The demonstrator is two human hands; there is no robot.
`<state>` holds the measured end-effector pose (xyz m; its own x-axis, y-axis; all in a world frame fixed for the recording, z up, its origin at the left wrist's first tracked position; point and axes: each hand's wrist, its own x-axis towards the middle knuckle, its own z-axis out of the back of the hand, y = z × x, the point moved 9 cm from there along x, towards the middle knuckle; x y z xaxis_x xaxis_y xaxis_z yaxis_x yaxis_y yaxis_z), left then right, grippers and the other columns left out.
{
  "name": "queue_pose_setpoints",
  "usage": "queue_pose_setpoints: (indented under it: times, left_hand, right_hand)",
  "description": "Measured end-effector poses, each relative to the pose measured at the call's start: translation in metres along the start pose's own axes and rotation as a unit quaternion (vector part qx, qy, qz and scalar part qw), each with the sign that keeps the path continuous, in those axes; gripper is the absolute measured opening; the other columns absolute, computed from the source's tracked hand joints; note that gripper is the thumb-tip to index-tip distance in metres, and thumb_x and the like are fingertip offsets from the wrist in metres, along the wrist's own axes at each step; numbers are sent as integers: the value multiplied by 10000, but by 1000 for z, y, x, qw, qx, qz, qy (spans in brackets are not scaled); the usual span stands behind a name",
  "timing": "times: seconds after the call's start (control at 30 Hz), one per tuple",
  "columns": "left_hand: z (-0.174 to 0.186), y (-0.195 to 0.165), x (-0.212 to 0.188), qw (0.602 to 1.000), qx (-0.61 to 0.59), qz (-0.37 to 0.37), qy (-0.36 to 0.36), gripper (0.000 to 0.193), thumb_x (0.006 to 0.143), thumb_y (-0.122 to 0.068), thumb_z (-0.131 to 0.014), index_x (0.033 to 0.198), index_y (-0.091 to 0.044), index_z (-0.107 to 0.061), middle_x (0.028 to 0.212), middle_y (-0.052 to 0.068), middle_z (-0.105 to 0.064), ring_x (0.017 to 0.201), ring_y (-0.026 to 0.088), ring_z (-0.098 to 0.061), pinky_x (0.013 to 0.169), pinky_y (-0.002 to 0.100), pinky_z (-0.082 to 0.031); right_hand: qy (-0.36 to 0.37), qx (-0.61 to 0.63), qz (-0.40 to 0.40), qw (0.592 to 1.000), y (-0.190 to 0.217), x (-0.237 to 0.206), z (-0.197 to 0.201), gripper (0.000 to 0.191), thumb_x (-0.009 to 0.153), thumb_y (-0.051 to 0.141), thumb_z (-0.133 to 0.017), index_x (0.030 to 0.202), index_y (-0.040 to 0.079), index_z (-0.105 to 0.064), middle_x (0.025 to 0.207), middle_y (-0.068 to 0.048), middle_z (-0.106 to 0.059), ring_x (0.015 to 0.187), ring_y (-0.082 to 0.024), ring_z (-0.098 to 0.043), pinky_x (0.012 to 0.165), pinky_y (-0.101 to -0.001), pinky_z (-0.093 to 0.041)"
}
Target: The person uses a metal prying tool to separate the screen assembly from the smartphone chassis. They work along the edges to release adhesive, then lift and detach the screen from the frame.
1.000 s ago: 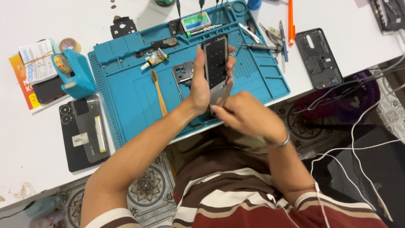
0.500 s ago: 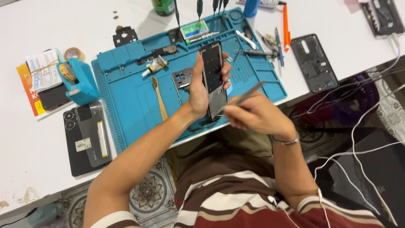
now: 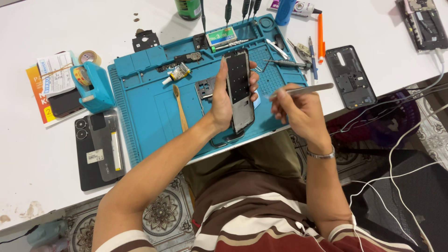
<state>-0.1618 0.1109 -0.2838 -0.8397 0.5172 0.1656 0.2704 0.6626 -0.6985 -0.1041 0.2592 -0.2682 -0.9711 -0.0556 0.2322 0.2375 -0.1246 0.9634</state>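
My left hand [image 3: 224, 100] grips a dark phone frame [image 3: 239, 88] upright above the blue work mat [image 3: 149, 107], fingers wrapped round both long edges. My right hand [image 3: 298, 109] is to the right of the frame, apart from it, and pinches a pair of metal tweezers [image 3: 305, 89] whose tips point left toward the frame. A small circuit board part [image 3: 205, 88] lies on the mat just behind my left hand.
On the mat lie a wooden-handled brush [image 3: 179, 107], a small glue tube [image 3: 177, 74] and screwdrivers [image 3: 284, 63]. A black phone back cover [image 3: 350, 77] lies right of the mat, a phone with battery [image 3: 98, 151] and a blue tape dispenser [image 3: 91, 86] to the left. White cables [image 3: 401, 140] hang at the right.
My right hand has pulled away from the phone frame to the right, taking the tweezers with it. My left hand keeps hold of the frame.
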Motion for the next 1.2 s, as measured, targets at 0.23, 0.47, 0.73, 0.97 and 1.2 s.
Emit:
queue_pose_setpoints:
  times: [0.23,0.47,0.73,0.97,1.2]
  left_hand:
    - [6,1,5,999,48,-7,-2,729,1026,-696,-369,1305,-38,-508,1102,134,-654,962,167,-606,784,316,-515]
    - [2,3,5,998,68,3,18,779,1007,-730,-336,1330,-39,-498,1183,172,-661,1031,194,-616,833,315,-527]
    - [-4,-2,1,996,86,-7,29,784,1017,-730,-337,1342,-33,-488,1182,177,-655,1051,215,-616,855,335,-529]
    - [-2,0,2,997,75,-4,25,785,1024,-724,-329,1352,-31,-497,1171,179,-660,1048,217,-617,856,336,-526]
    - [-2,1,3,996,87,-4,24,787,1023,-726,-311,1343,-34,-505,1209,193,-674,1056,218,-618,857,333,-530]
  right_hand:
    - [-127,-150,85,977,6,12,10,272,1092,249,-636,1037,0,-730,728,-35,-679,597,-70,-599,509,-215,-433]
    - [-108,-156,99,977,3,10,9,295,1073,280,-653,1092,-1,-742,707,-38,-681,587,-79,-618,509,-217,-448]
    - [-119,-134,78,981,-8,10,12,315,1078,311,-642,1086,8,-728,709,-24,-668,609,-72,-612,529,-209,-447]
    - [-128,-120,57,983,-12,9,15,311,1077,312,-644,1064,14,-731,700,-20,-661,598,-65,-581,532,-210,-426]
    - [-121,-107,67,985,-11,9,16,299,1084,288,-631,1083,6,-730,708,-23,-659,606,-68,-587,535,-212,-439]
